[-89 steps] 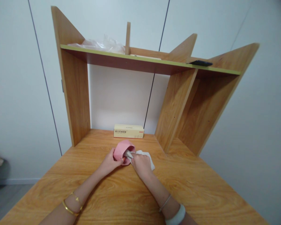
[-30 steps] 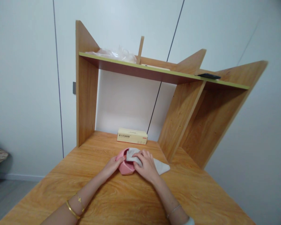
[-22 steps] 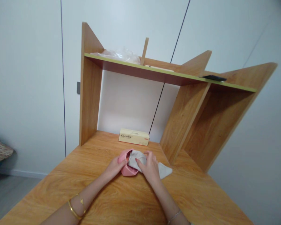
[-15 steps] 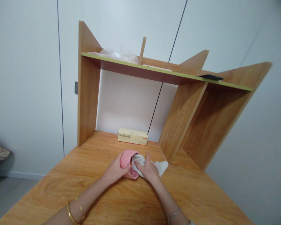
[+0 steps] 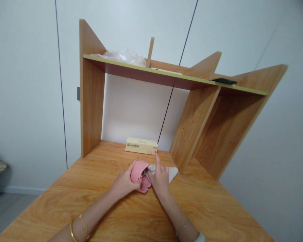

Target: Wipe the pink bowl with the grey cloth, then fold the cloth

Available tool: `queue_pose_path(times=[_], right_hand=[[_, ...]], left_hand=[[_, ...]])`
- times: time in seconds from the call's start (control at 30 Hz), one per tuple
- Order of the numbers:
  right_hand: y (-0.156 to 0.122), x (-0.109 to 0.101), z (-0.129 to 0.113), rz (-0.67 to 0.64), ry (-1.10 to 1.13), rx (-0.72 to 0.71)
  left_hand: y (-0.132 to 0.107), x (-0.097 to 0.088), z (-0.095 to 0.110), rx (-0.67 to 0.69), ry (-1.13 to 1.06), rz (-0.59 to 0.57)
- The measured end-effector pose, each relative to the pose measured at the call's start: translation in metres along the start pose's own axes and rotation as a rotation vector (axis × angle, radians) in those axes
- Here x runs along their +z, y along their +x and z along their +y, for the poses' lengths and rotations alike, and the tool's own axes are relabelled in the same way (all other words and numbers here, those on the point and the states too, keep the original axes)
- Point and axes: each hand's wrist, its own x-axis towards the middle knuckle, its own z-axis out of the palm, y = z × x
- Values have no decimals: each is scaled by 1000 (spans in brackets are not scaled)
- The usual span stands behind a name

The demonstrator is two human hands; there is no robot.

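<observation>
My left hand (image 5: 127,178) is wrapped around a pink hollow container (image 5: 139,169), its thumb over the notched rim. The opening of the container faces right and is tilted toward my right hand (image 5: 160,178). Pinched in the fingers of that hand is a white cloth (image 5: 173,173), with the index finger stretched out away from it. One end of the cloth is at the container's opening; the other trails to the right across the wooden desk (image 5: 151,222). How far the cloth reaches inside is hidden by my fingers.
Behind my hands a cream cardboard box (image 5: 141,146) lies on the desk. A wooden shelf unit (image 5: 92,107) rises at the back, with upright panels on the right. On its shelf are a clear plastic bag (image 5: 126,57) and a flat black object (image 5: 224,81).
The cloth has been drawn back from the container's opening, showing more of its inside. My right index finger has straightened upward. The whole view has shifted slightly.
</observation>
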Motion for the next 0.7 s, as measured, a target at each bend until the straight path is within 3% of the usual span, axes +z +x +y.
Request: queue_pose_path(times=[0.17,0.27,0.37,0.53,0.7], right_hand=[[4,8,7,-242,37,259],[4,9,9,-291,90,285],[2,4,6,-197,9,221],[-3,-9,-2,8,-126,-24],[-3,-11,-2,51,-135,-106]], left_hand=[[0,2,-2,-24,-63,41],[0,3,-4,-20,-96,30],[-1,2,-3,-21,-55,5],[-2,-4,4,10,25,-25],[-4,-10,8,81,115,-36]])
